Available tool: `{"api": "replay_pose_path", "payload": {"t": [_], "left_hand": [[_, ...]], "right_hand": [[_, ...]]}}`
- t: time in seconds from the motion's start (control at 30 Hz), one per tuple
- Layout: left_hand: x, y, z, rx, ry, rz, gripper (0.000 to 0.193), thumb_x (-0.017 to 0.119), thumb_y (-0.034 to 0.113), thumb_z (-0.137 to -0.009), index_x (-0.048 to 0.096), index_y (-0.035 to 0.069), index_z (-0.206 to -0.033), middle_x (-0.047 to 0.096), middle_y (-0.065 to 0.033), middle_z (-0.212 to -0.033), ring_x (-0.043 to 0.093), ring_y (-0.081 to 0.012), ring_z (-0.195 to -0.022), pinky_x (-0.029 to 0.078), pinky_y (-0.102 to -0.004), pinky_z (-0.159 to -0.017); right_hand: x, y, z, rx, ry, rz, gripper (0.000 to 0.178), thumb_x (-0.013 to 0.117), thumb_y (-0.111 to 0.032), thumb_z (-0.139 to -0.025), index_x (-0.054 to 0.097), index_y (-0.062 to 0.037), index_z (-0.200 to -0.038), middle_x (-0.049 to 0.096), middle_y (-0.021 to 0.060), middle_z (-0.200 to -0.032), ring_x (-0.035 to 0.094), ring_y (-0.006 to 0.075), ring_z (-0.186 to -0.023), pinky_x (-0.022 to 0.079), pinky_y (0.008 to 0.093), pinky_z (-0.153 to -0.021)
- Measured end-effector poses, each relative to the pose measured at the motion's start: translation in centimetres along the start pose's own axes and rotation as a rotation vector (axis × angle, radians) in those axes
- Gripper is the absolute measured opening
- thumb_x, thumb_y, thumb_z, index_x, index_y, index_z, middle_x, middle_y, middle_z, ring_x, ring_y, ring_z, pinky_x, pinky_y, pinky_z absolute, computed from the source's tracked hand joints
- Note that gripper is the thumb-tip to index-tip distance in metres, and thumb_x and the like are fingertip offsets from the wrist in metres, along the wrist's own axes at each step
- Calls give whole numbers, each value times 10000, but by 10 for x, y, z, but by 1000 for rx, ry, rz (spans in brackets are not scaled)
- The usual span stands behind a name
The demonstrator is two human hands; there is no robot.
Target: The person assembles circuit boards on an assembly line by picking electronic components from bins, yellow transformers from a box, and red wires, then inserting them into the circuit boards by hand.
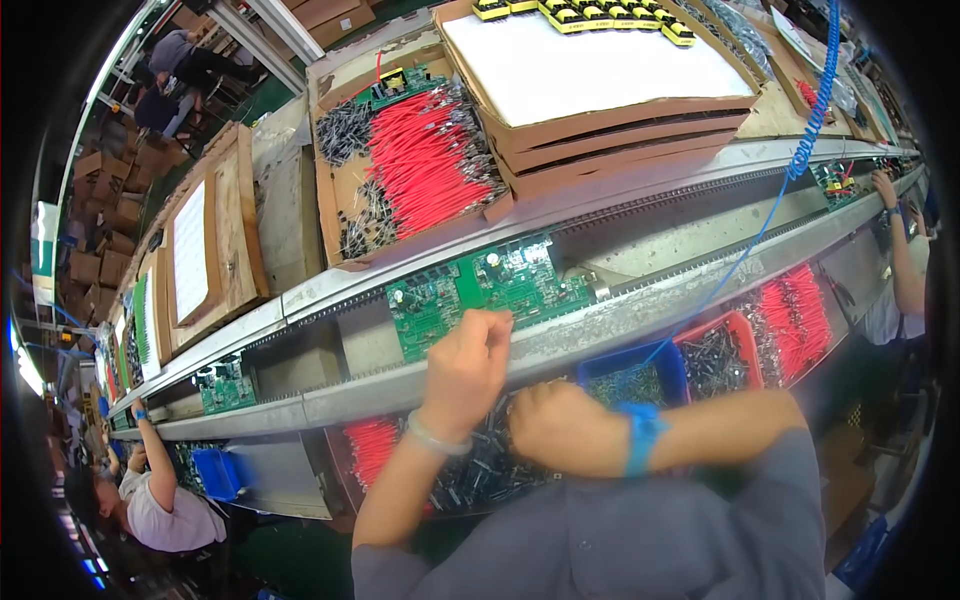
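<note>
A green circuit board (pixel 470 291) with several mounted parts lies across the rails of the conveyor in front of me. At its near edge is my left hand (pixel 467 372), fingers closed in a pinch; whatever they hold is too small or hidden to make out. My right hand (pixel 562 430), with a blue wrist strap (pixel 642 438), hangs low over a tray of dark leaded components (pixel 487 462). Its fingers are curled in, and anything inside them is hidden. A bundle of red wires (pixel 370 448) lies left of those components.
A blue bin (pixel 640 378) and a red bin (pixel 722 352) of small parts stand to the right. Beyond the conveyor are a cardboard box of red leads (pixel 425 160) and stacked cartons (pixel 610 140). A coiled blue cord (pixel 800 155) hangs across. Co-workers sit at both sides.
</note>
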State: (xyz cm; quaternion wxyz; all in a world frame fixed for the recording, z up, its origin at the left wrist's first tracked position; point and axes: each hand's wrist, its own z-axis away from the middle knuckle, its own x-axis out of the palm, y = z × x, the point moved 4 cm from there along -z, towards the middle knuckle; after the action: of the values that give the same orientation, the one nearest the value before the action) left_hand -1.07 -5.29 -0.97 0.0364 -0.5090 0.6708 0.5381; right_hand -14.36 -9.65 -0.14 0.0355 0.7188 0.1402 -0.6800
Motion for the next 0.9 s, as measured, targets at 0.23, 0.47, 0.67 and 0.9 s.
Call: {"api": "replay_pose_path", "payload": {"t": [0.23,0.47,0.67,0.9], "left_hand": [[3,8,-6,79,-63,-131,151,688,-11,-861,582,54,-947,671,-127,-822,686,-316,-719,546,-409,-610],[4,12,-7,69,-103,-179,210,738,-37,-818,633,33,-985,690,-138,-865,695,-344,-769,560,-409,-656],[-19,33,29,205,-237,-140,287,718,-61,-772,649,11,-1041,663,-138,-911,663,-341,-841,540,-422,-725],[11,36,88,196,-590,-326,299,619,87,-790,659,23,-1079,638,-108,-1018,606,-274,-918,490,-391,-775]], "right_hand": [[-12,5,3,-22,48,-174,139,638,-147,-766,630,-19,-820,624,131,-797,672,271,-688,540,376,-598],[-32,22,7,-45,6,-342,117,630,-119,-802,643,-15,-853,682,130,-800,716,266,-662,574,378,-548],[-67,67,21,59,223,-342,104,630,-95,-802,560,-35,-850,615,103,-747,675,295,-635,540,393,-528],[-60,58,-13,31,281,-454,143,685,-74,-790,572,-51,-875,574,120,-829,636,327,-765,536,430,-625]]}}
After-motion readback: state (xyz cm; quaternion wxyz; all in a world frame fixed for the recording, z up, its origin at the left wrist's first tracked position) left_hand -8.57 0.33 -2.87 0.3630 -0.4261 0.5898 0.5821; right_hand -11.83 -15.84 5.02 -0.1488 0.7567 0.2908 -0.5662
